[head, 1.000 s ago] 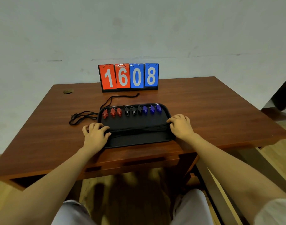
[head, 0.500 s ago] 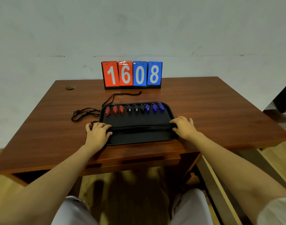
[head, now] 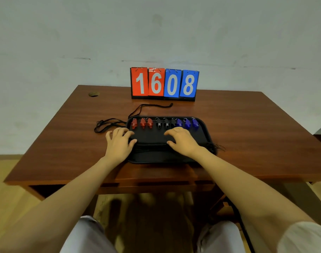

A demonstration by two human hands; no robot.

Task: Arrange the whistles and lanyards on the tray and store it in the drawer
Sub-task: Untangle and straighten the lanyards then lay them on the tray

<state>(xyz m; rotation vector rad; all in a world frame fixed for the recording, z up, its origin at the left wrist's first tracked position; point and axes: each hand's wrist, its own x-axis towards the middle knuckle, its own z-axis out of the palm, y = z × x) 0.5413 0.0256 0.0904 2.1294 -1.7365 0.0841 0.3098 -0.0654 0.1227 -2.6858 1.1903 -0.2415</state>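
Pressing bundled lanyards point(head: 152, 146) flat across the tray point(head: 202, 129), long axis left-right on the table point(head: 247, 125) | whistles point(head: 167, 123) rowed along far rim | our left hand point(head: 119, 141) and right hand point(head: 181, 141) splayed, gripping nothing | loose lanyards point(head: 108, 125) off-tray, far-left, nearest left hand

Wooden desk point(head: 247, 125) — pale wall point(head: 156, 30)

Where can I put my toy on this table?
The wide bare table right of the tray, or the near-left corner, in front of the loose lanyards. The tray is crowded with whistles, left hand and right hand.
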